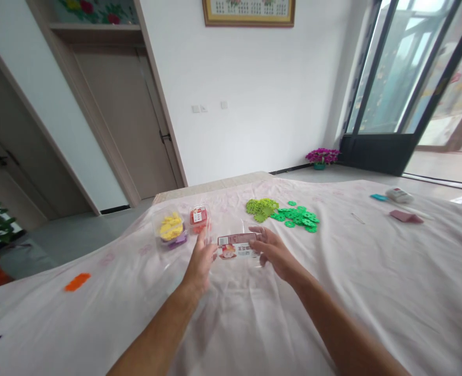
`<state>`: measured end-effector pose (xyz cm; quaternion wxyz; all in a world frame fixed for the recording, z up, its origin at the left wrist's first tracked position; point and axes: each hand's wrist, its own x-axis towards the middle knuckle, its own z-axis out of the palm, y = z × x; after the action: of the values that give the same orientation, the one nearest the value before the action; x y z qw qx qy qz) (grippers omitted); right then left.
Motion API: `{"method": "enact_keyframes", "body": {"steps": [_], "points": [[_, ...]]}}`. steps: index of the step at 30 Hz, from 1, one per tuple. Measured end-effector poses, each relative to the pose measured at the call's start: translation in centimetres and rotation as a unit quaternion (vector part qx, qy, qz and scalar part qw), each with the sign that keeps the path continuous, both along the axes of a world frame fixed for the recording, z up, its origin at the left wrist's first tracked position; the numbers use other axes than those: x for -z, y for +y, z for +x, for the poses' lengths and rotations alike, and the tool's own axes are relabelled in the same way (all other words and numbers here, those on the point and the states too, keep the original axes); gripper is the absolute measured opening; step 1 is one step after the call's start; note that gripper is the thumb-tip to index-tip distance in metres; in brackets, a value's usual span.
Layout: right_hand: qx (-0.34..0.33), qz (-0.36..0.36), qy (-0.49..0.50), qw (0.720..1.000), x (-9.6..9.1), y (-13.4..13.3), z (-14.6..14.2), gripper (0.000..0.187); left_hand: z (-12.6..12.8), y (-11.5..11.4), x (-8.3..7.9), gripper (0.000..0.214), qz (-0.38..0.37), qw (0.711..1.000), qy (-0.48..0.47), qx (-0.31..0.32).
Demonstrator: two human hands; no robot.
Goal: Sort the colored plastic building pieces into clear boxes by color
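Observation:
A clear plastic box with a printed label sits between my two hands over the cloth. My left hand grips its left side, the thumb near the label. On the right side my right hand has its fingers and thumb on the plastic. Beyond the box lie a heap of yellow-green pieces and a heap of green notched discs. To the left stand a clear tub of yellow and purple pieces and a smaller labelled box with red-orange pieces.
A pale, wrinkled cloth covers the wide surface. Orange pieces lie at the left. Toward the right are a white packet, a blue item and a pinkish folded cloth. Potted purple flowers stand on the floor behind.

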<state>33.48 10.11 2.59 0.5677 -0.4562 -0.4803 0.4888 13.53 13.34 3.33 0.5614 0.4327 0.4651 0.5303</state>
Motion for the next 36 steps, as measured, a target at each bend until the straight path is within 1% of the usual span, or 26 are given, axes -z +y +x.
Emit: {"method": "enact_keyframes", "body": {"steps": [2, 3, 5, 8, 10, 12, 13, 14, 15, 16, 18, 19, 20, 22, 23, 24, 25, 26, 27, 29, 31, 32, 33, 34, 35, 36], "points": [[0.025, -0.013, 0.024, 0.999, -0.4, 0.5, 2.3, 0.045, 1.3, -0.4, 1.4, 0.062, -0.059, 0.998, -0.024, -0.02], [0.051, -0.012, 0.041, 0.998, -0.5, 0.8, 3.6, 0.042, 1.8, -0.5, 2.2, 0.063, -0.086, 0.995, -0.038, -0.03], [0.127, 0.001, 0.073, 0.989, -0.5, 1.3, 5.8, 0.041, 2.5, -0.8, 3.9, 0.064, -0.117, 0.99, -0.063, -0.039], [0.238, 0.027, 0.078, 0.968, 0.9, 2.2, 8.2, 0.053, 3.0, -1.0, 6.1, 0.068, -0.122, 0.991, -0.054, -0.014], [0.265, 0.014, 0.039, 0.963, 2.8, 2.6, 8.9, 0.069, 2.9, -0.8, 7.0, 0.075, -0.122, 0.992, -0.03, -0.01], [0.254, -0.034, -0.043, 0.966, 4.9, 3.0, 9.2, 0.079, 2.3, -0.2, 7.5, 0.081, -0.123, 0.992, -0.002, -0.024], [0.247, -0.06, -0.104, 0.962, 5.8, 3.2, 9.3, 0.079, 1.8, 0.2, 7.6, 0.082, -0.118, 0.992, 0.012, -0.035], [0.244, -0.075, -0.177, 0.95, 6.6, 3.4, 9.3, 0.075, 1.3, 0.7, 7.7, 0.081, -0.108, 0.993, 0.029, -0.047], [0.247, -0.077, -0.257, 0.931, 7.2, 3.6, 9.3, 0.069, 0.6, 1.2, 7.6, 0.078, -0.094, 0.993, 0.045, -0.058], [0.252, -0.069, -0.336, 0.905, 7.6, 3.7, 9.2, 0.063, -0.1, 1.7, 7.6, 0.075, -0.08, 0.993, 0.06, -0.068], [0.242, -0.041, -0.463, 0.852, 7.9, 3.9, 8.8, 0.06, -1.5, 2.6, 7.5, 0.068, -0.068, 0.991, 0.081, -0.076], [0.215, -0.028, -0.505, 0.836, 7.9, 3.9, 8.5, 0.063, -2.2, 3.1, 7.4, 0.067, -0.071, 0.991, 0.089, -0.075], [0.173, -0.02, -0.536, 0.826, 7.8, 3.9, 8.1, 0.069, -2.9, 3.5, 7.3, 0.067, -0.077, 0.99, 0.097, -0.071], [0.075, -0.017, -0.581, 0.81, 7.6, 3.7, 7.1, 0.084, -3.8, 3.9, 6.9, 0.067, -0.083, 0.987, 0.121, -0.063], [0.035, -0.02, -0.603, 0.797, 7.5, 3.7, 6.5, 0.091, -4.1, 3.8, 6.7, 0.067, -0.073, 0.985, 0.144, -0.064], [0.009, -0.024, -0.626, 0.779, 7.3, 3.6, 6.1, 0.097, -4.3, 3.4, 6.5, 0.067, -0.042, 0.981, 0.177, -0.061], [-0.002, -0.03, -0.649, 0.761, 7.1, 3.6, 5.6, 0.099, -4.3, 2.7, 6.4, 0.066, 0.01, 0.974, 0.218, -0.057], [-0.003, -0.036, -0.67, 0.742, 6.8, 3.6, 5.3, 0.097, -4.2, 1.7, 6.3, 0.065, 0.077, 0.96, 0.265, -0.051], [0.001, -0.042, -0.689, 0.724, 6.4, 3.6, 5.0, 0.092, -4.0, 0.4, 6.3, 0.064, 0.167, 0.934, 0.314, -0.031], [0.002, -0.044, -0.728, 0.685, 5.6, 3.7, 4.4, 0.078, -3.5, -2.9, 6.7, 0.061, 0.314, 0.868, 0.384, 0.003], [-0.011, -0.028, -0.766, 0.642, 5.0, 3.7, 3.9, 0.062, -3.1, -5.9, 7.6, 0.06, 0.43, 0.803, 0.409, 0.061], [-0.019, -0.015, -0.782, 0.623, 4.7, 3.6, 3.8, 0.054, -3.0, -7.1, 8.1, 0.059, 0.49, 0.765, 0.403, 0.107], [-0.025, 0.001, -0.796, 0.605, 4.6, 3.5, 3.7, 0.047, -3.0, -7.9, 8.7, 0.055, 0.536, 0.737, 0.384, 0.151], [-0.029, 0.019, -0.806, 0.591, 4.4, 3.4, 3.8, 0.042, -3.1, -8.4, 9.2, 0.051, 0.557, 0.722, 0.366, 0.187], [-0.035, 0.034, -0.813, 0.58, 4.2, 3.5, 4.2, 0.039, -3.4, -8.6, 9.7, 0.045, 0.56, 0.718, 0.351, 0.216], [-0.042, 0.047, -0.817, 0.574, 3.8, 3.6, 4.7, 0.039, -3.8, -8.5, 10.0, 0.04, 0.545, 0.726, 0.346, 0.235]]}}
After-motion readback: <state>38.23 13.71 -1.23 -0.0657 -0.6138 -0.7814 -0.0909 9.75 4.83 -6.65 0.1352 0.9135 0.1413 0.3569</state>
